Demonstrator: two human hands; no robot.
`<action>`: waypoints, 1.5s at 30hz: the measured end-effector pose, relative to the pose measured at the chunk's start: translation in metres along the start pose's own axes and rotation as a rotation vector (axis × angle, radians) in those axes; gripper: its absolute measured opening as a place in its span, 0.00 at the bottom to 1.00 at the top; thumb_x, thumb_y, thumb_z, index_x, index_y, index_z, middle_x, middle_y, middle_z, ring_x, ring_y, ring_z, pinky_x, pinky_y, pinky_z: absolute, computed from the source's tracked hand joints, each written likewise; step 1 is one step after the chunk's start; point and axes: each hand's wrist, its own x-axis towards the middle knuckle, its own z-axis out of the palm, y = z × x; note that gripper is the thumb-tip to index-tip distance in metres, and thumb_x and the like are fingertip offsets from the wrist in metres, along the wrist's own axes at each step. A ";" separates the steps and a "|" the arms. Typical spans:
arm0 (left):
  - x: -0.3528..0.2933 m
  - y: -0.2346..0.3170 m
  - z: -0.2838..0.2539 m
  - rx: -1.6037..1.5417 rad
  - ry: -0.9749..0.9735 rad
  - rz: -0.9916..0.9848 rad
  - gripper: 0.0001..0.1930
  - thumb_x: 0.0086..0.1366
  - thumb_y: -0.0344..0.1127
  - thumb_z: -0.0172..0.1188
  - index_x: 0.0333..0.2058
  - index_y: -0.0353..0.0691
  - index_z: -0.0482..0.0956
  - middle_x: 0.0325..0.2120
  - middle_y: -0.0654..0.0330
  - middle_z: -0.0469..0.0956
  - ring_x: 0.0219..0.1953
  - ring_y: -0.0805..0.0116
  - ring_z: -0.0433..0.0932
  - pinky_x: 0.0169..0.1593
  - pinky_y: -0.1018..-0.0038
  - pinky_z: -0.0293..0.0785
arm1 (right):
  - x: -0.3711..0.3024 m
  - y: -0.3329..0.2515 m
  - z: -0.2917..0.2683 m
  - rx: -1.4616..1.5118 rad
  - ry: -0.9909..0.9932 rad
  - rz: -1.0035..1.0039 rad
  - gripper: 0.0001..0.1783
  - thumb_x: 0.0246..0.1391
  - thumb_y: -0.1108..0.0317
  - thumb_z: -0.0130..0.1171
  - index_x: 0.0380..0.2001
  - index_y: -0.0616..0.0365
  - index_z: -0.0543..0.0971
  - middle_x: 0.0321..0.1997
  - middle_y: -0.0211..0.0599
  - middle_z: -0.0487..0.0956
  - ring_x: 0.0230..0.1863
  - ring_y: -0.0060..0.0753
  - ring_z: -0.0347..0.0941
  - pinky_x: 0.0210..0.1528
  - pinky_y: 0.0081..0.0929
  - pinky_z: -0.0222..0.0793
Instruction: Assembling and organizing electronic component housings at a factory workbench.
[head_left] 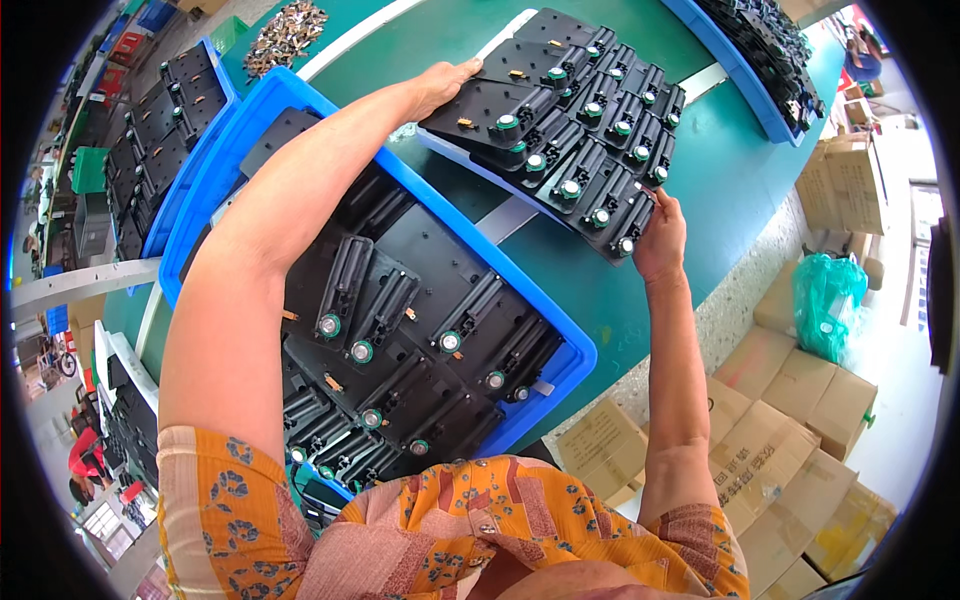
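Note:
Out in front of me lies a stack of black plastic panels [585, 120], each with tube-like housings and round silver-and-green ends. Its pale edge shows along the near left side, maybe a tray or sheet beneath. My left hand [443, 88] grips the stack's left edge, the fingers partly hidden. At the near right corner, my right hand [662, 235] is closed round the edge by the last panels. Under my left arm stands a blue bin [500, 260] filled with more black panels [400, 290] of the same kind.
Small metal parts [287, 38] are heaped on the green tabletop [700, 220] at the far left. Another blue bin [730, 65] of black parts stands far right, and one [215, 90] at left. Cardboard boxes [760, 450] and a teal plastic bag [830, 300] lie right.

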 end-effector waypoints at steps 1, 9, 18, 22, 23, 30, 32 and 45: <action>0.000 -0.001 0.003 0.003 0.011 0.028 0.29 0.68 0.60 0.49 0.42 0.35 0.81 0.32 0.57 0.81 0.29 0.68 0.79 0.35 0.68 0.77 | -0.001 0.002 0.001 -0.062 0.037 -0.047 0.25 0.65 0.57 0.35 0.51 0.65 0.72 0.52 0.45 0.78 0.53 0.41 0.73 0.61 0.38 0.64; -0.010 0.008 0.000 0.010 0.072 0.169 0.31 0.69 0.59 0.50 0.34 0.30 0.82 0.27 0.55 0.80 0.26 0.66 0.78 0.34 0.66 0.75 | -0.003 -0.009 -0.006 -0.033 0.080 -0.110 0.21 0.66 0.57 0.40 0.45 0.62 0.76 0.47 0.41 0.80 0.49 0.38 0.74 0.56 0.37 0.66; -0.072 0.075 -0.025 0.517 0.208 0.504 0.31 0.66 0.56 0.50 0.49 0.29 0.74 0.45 0.46 0.78 0.43 0.54 0.79 0.50 0.61 0.72 | -0.029 -0.118 0.011 -0.117 -0.035 -0.259 0.25 0.64 0.53 0.48 0.52 0.63 0.75 0.49 0.42 0.81 0.47 0.39 0.80 0.52 0.39 0.76; -0.197 0.110 0.001 -0.026 0.519 0.270 0.30 0.63 0.57 0.55 0.47 0.32 0.78 0.43 0.47 0.79 0.42 0.53 0.79 0.47 0.59 0.72 | -0.064 -0.150 0.045 -0.101 -0.047 -0.270 0.25 0.65 0.56 0.46 0.56 0.64 0.72 0.54 0.45 0.77 0.53 0.41 0.76 0.56 0.41 0.73; -0.222 0.107 0.004 -0.122 0.585 0.230 0.30 0.62 0.57 0.56 0.45 0.32 0.80 0.41 0.47 0.80 0.41 0.53 0.79 0.46 0.58 0.73 | -0.075 -0.142 0.064 -0.124 -0.004 -0.346 0.24 0.66 0.58 0.44 0.58 0.64 0.70 0.57 0.46 0.75 0.56 0.42 0.74 0.60 0.41 0.70; -0.377 0.061 0.020 -0.222 0.820 0.207 0.31 0.65 0.55 0.53 0.44 0.25 0.79 0.42 0.37 0.79 0.42 0.48 0.80 0.48 0.59 0.74 | -0.097 -0.131 0.065 -0.812 -0.272 -0.861 0.23 0.66 0.59 0.42 0.52 0.68 0.75 0.53 0.47 0.77 0.50 0.40 0.76 0.56 0.40 0.72; -0.426 0.030 0.029 -0.236 0.927 0.170 0.31 0.66 0.55 0.51 0.42 0.24 0.79 0.40 0.37 0.79 0.41 0.48 0.80 0.47 0.60 0.74 | -0.135 -0.123 0.111 -0.528 -0.137 -0.315 0.21 0.65 0.60 0.46 0.47 0.69 0.76 0.49 0.49 0.78 0.48 0.40 0.76 0.51 0.37 0.74; -0.630 -0.106 0.199 -0.641 1.230 0.056 0.31 0.72 0.54 0.44 0.30 0.26 0.79 0.21 0.51 0.76 0.25 0.64 0.75 0.34 0.64 0.71 | -0.242 -0.098 0.119 -1.145 -0.547 -0.310 0.29 0.63 0.56 0.50 0.57 0.72 0.70 0.50 0.48 0.77 0.49 0.36 0.73 0.55 0.34 0.67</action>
